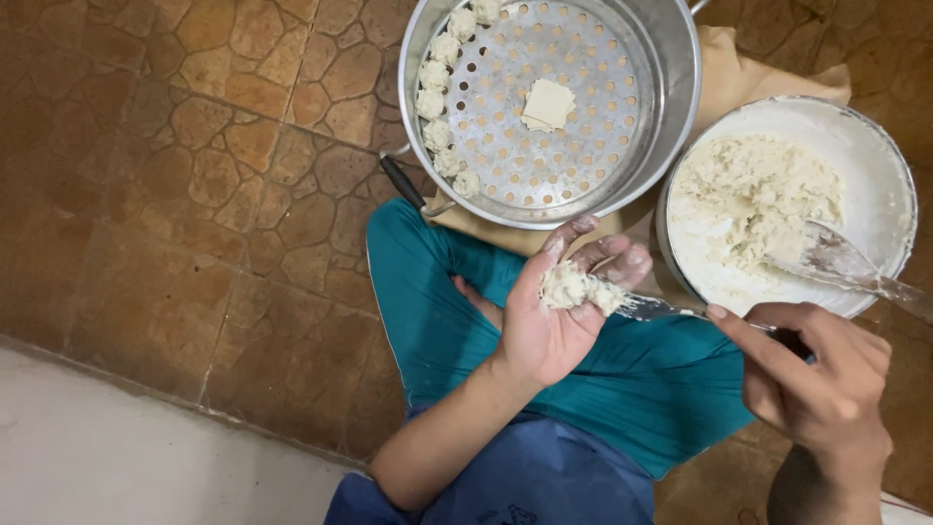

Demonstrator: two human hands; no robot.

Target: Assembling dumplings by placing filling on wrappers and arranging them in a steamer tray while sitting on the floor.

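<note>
My left hand (552, 316) is palm up over my lap, cupping a wrapper with a lump of pale filling (575, 288) on it. My right hand (814, 384) grips the handle of a metal spoon or fork (653, 307), whose tip presses into that filling. A white bowl (889, 165) of the same pale filling stands at the right, with a second metal utensil (847, 264) resting in it. A perforated metal steamer pot (671, 87) stands ahead, holding several shaped dumplings (437, 102) along its left rim and a small stack of square wrappers (548, 104).
I sit cross-legged in teal trousers (641, 389) on a brown stone-pattern floor (175, 175). A tan cloth (739, 78) lies under the pot and bowl. A pale strip of floor (117, 457) runs along the lower left. The pot's dark handle (400, 181) points toward my knee.
</note>
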